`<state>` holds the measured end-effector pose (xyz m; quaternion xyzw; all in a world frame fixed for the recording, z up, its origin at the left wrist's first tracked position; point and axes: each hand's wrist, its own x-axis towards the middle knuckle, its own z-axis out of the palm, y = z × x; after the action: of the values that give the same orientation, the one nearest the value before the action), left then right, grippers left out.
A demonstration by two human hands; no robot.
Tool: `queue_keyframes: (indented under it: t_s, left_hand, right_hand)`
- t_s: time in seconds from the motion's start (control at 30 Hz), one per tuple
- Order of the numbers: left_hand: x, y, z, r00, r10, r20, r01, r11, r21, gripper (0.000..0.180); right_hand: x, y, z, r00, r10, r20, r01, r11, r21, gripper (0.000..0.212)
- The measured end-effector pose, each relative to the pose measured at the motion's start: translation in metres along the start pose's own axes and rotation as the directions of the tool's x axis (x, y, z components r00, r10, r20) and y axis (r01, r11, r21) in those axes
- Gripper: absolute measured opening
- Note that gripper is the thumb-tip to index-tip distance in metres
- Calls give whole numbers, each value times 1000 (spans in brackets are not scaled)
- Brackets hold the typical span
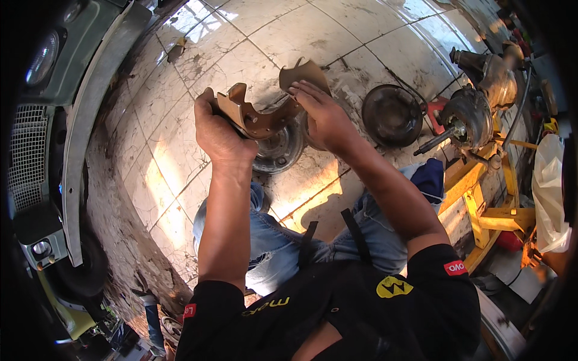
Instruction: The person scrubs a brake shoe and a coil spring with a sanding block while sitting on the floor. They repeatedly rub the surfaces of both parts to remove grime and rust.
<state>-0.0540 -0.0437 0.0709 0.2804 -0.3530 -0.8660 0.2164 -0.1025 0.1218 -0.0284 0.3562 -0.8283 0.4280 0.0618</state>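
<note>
A brown, curved brake shoe (268, 123) with small holes is raised over the floor in front of me. My left hand (221, 133) is closed round its left end, thumb upward. On its right end lies my right hand (322, 114), fingers fairly straight and close together against the curved plate; the thumb is hidden. Under the shoe a round, dull metal drum (280, 150) rests on the tiles, partly covered by my hands and the shoe.
A dark round drum (392, 115) lies on the tiled floor (337, 27) to the right. Beyond it, an axle assembly (472, 117) sits on a yellow metal stand (481, 210). A vehicle front with a grey bumper (90, 108) stands at the left.
</note>
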Motion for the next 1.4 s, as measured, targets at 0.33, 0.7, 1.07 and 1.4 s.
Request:
queue_keyframes:
  t_s: [0.33,0.7,1.07,1.4]
  left_hand:
    - [1,0,-3,998,18,-57,-18,1000,5,33]
    - [-2,-17,-3,999,3,-43,-2,1000,15,26]
    - [0,-11,-10,1000,6,-6,-5,998,60,28]
    - [-1,-9,-7,999,32,-30,-30,997,70,32]
  right_hand:
    - [-7,-7,14,998,-16,66,25,989,-144,45]
    - [-10,-5,22,987,91,132,-43,944,-328,54]
    - [-11,14,23,990,-48,132,106,871,-480,54]
    - [-9,4,23,988,-51,148,111,894,-435,55]
